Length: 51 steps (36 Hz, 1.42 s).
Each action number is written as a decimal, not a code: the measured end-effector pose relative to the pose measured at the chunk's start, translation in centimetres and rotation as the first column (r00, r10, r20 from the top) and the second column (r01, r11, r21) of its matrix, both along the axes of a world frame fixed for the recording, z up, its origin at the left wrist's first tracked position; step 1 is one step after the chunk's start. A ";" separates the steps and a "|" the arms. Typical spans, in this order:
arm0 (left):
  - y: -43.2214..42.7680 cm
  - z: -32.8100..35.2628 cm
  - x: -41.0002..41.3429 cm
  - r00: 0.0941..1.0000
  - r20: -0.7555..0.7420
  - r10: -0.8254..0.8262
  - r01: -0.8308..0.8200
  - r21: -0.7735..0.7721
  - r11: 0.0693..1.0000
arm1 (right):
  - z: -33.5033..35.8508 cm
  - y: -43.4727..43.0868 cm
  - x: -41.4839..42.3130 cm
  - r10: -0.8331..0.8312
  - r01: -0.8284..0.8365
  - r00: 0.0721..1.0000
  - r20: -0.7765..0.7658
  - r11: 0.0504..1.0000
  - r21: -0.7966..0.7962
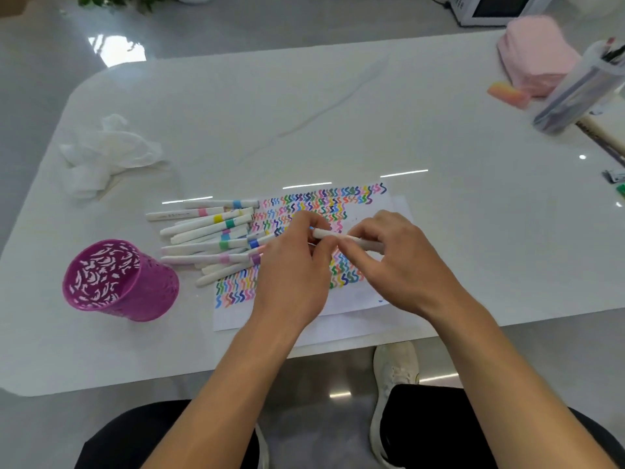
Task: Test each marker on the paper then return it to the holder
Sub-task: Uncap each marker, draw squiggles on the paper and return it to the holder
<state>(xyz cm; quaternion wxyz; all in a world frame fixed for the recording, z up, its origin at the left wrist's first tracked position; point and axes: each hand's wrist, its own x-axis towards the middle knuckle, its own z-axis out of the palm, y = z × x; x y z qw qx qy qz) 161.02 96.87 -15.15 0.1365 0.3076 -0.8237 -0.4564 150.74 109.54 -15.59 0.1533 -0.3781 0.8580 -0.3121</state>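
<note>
Both hands hold one white marker [324,234] just over the paper [304,321]. The left hand [294,262] pinches one end with its fingers [323,247]. The right hand [392,262] has its fingers curled round the other end. A bit of blue shows by the left fingers (maybe the tip or the cap, it is too small to tell).

I think the marker is light and stiff. It looks smooth and round, so it could slip or roll away if put down. The middle of the body is a good spot to hold for drawing. The tip is likely soft, so a gentle push should do.

The pile of markers [209,238] lies just left of the left fingers, and some ends rest on the paper. The purple holder [152,296] stands further left of the fingers and a bit nearer the person. I see no markers in it. The way from the fingers to the holder goes over the pile, so the marker should be lifted high.

Under the fingers the paper is full of squiggles. A white strip is on the near side of the fingers, close to the edge of the tabletop [304,113]. Beyond the fingers there is lots of open room
</note>
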 end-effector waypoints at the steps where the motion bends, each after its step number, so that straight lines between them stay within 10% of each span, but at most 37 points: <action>1: -0.2 -0.1 -0.1 0.999 0.045 -0.029 0.031 -0.048 0.998 | 0.0 0.0 -0.2 0.020 -0.020 1.000 -0.015 1.000 0.022; 7: -1.0 -0.9 -0.2 0.945 0.260 -0.200 0.276 -0.301 0.913 | -1.0 -0.1 -0.5 0.103 -0.103 0.995 0.010 0.984 0.145; 22: -1.9 -2.3 -1.8 0.877 0.297 -0.378 0.452 -0.244 0.858 | -1.5 0.7 -2.4 0.159 -0.171 0.985 0.064 0.928 0.332; 37: -2.9 -1.9 -2.2 0.929 0.085 -0.359 0.366 -0.331 0.870 | -1.2 0.9 -3.2 0.091 -0.069 0.990 -0.105 0.978 0.195; 51: -2.3 -2.7 -3.0 0.968 0.124 -0.216 0.243 -0.276 0.930 | -1.5 1.9 -4.8 -0.234 0.295 0.915 0.329 0.944 -0.150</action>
